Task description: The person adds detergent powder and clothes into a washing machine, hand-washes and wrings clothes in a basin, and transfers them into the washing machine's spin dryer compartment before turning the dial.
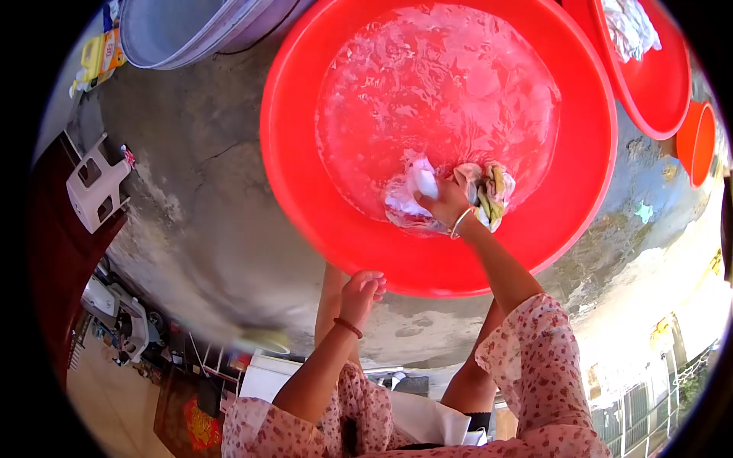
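A large red basin holds rippling water. Near its lower edge, my right hand reaches in with its fingers closed on a white cloth, which is partly in the water. Just right of that hand, a bunched cloth with pink, yellow-green and dark parts lies in the water. My left hand is outside the basin, just below its rim, with curled fingers. Whether it holds anything small does not show.
A grey tub and yellow bottle stand at the upper left. At the upper right are another red basin with white cloth and an orange bucket. A white plastic stool is at the left.
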Demonstrator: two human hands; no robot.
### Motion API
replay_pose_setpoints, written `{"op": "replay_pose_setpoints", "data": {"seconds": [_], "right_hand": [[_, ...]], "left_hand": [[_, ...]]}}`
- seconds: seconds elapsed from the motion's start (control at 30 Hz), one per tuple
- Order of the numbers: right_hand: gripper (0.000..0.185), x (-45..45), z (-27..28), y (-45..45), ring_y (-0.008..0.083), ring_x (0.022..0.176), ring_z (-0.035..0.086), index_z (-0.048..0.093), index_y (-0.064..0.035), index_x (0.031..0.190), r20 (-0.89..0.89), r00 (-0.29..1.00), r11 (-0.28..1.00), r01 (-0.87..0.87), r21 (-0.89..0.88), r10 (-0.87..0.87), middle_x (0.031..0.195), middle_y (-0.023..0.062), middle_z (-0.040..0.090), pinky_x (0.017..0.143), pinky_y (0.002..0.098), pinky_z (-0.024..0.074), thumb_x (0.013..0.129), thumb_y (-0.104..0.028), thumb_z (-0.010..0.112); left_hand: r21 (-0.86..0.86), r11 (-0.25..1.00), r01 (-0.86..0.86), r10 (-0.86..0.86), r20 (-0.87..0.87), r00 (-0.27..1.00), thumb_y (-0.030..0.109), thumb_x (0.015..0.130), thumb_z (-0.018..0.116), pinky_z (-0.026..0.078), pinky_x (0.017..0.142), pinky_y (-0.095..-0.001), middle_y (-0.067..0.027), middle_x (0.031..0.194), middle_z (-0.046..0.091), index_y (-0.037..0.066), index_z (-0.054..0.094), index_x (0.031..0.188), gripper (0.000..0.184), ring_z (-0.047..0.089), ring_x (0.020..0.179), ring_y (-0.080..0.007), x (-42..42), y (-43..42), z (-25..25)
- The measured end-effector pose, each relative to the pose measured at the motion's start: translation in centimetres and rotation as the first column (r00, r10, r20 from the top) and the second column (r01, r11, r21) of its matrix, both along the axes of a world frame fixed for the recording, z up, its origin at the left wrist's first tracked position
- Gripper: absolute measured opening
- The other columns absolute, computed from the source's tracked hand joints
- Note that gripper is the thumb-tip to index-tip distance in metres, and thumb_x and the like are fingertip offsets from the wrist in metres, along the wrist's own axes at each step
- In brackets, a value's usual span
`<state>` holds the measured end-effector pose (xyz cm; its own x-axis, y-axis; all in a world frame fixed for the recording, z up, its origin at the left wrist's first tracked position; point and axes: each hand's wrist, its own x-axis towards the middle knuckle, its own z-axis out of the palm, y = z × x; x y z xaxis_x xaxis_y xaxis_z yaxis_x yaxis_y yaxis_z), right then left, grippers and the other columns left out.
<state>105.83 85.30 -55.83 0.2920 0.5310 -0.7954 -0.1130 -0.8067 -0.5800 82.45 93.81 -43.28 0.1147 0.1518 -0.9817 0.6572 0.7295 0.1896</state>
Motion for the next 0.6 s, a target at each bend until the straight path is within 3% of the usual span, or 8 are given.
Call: {"op": "replay_pose_setpoints", "data": {"seconds": [0.1,0.2,0.27,0.33,0.37,0.43,0.53,0.6], "right_hand": [[0.035,1.7,7.8,-0.4,0.0179,0.089,0.059,0.054,0.0008,0.113,-0.446,0.645,0.716,0.698,0.012,-0.621,0.094,0.0063,0.062,0.077,0.0307,0.0468,0.084,-0.018,0.061],[0.033,5.3,8.9,-1.2,0.0164,0.086,0.06,0.053,0.0022,0.114,-0.476,0.371,0.435,0.9,-0.026,-0.797,0.096,0.0079,0.061,0.077,0.0276,0.0472,0.085,-0.012,0.058],[0.031,8.5,5.1,-2.9,0.0172,0.085,0.061,0.055,0.003,0.108,-0.404,0.452,0.512,0.857,-0.048,-0.795,0.094,0.0093,0.062,0.074,0.0294,0.0479,0.086,-0.018,0.059],[0.055,11.6,-1.0,-4.9,0.0305,0.094,0.06,0.047,0.0068,0.116,0.285,0.898,0.926,0.37,-0.076,-0.336,0.103,0.0207,0.06,0.081,0.0341,0.0466,0.086,-0.037,0.058],[0.072,11.7,-2.6,-5.1,0.0384,0.111,0.05,0.037,0.0073,0.127,0.66,0.734,0.905,0.156,-0.395,0.162,0.122,0.0268,0.048,0.092,0.0395,0.0408,0.083,-0.046,0.057],[0.071,12.7,-3.4,-2.9,0.0374,0.12,0.041,0.032,-0.0096,0.136,0.773,0.569,0.919,0.075,-0.388,0.28,0.131,0.0216,0.041,0.098,0.05,0.0331,0.083,-0.051,0.054],[0.058,12.0,-5.1,-1.7,0.0355,0.12,0.042,0.041,-0.0218,0.131,0.645,0.375,0.699,-0.615,-0.366,0.666,0.132,0.0219,0.041,0.096,0.0504,0.036,0.082,-0.047,0.057],[0.052,11.9,-6.6,-1.8,0.0365,0.116,0.046,0.047,-0.0183,0.125,0.504,0.637,0.804,-0.362,-0.472,0.583,0.131,0.0197,0.041,0.092,0.0483,0.0395,0.08,-0.041,0.062]], "left_hand": [[0.036,0.997,-0.074,0.073,0.03,0.997,0.009,0.087,0.05,0.049,0.067,-0.027,-0.0094,0.093,0.062,0.001,0.057,0.103,0.019,0.061,0.077,-0.0161,0.7,0.3,-0.7],[0.058,0.992,-0.109,0.106,0.053,0.993,0.007,0.088,0.05,0.05,0.065,-0.0253,-0.0098,0.095,0.062,0.001,0.056,0.104,0.018,0.061,0.077,-0.0151,2.7,0.9,-0.8],[0.072,0.991,-0.116,0.111,0.074,0.991,0.006,0.089,0.05,0.049,0.066,-0.0245,-0.0098,0.096,0.061,0.002,0.056,0.105,0.018,0.061,0.078,-0.0144,4.4,1.4,-0.7],[0.104,0.989,-0.107,0.097,0.097,0.991,0.005,0.089,0.05,0.049,0.068,-0.0248,-0.0099,0.098,0.06,0.002,0.055,0.107,0.019,0.06,0.08,-0.0143,5.7,1.4,-1.1],[0.1,0.99,-0.095,0.082,0.121,0.989,0.008,0.089,0.051,0.049,0.071,-0.026,-0.01,0.1,0.059,0.002,0.055,0.108,0.021,0.059,0.083,-0.0147,5.9,1.3,-1.8],[0.087,0.994,-0.065,0.051,0.157,0.986,0.012,0.088,0.053,0.047,0.077,-0.0284,-0.0102,0.105,0.058,0.003,0.054,0.111,0.025,0.058,0.09,-0.0155,5.9,1.1,-3.0],[0.071,0.996,-0.047,0.039,0.111,0.993,0.014,0.089,0.053,0.046,0.084,-0.0309,-0.0112,0.113,0.055,0.003,0.052,0.116,0.03,0.055,0.099,-0.0173,7.0,1.4,-3.9],[0.049,0.998,-0.042,0.036,0.104,0.994,0.017,0.089,0.052,0.045,0.087,-0.033,-0.0111,0.117,0.052,0.004,0.051,0.119,0.032,0.052,0.105,-0.0187,7.9,2.6,-4.0]]}}
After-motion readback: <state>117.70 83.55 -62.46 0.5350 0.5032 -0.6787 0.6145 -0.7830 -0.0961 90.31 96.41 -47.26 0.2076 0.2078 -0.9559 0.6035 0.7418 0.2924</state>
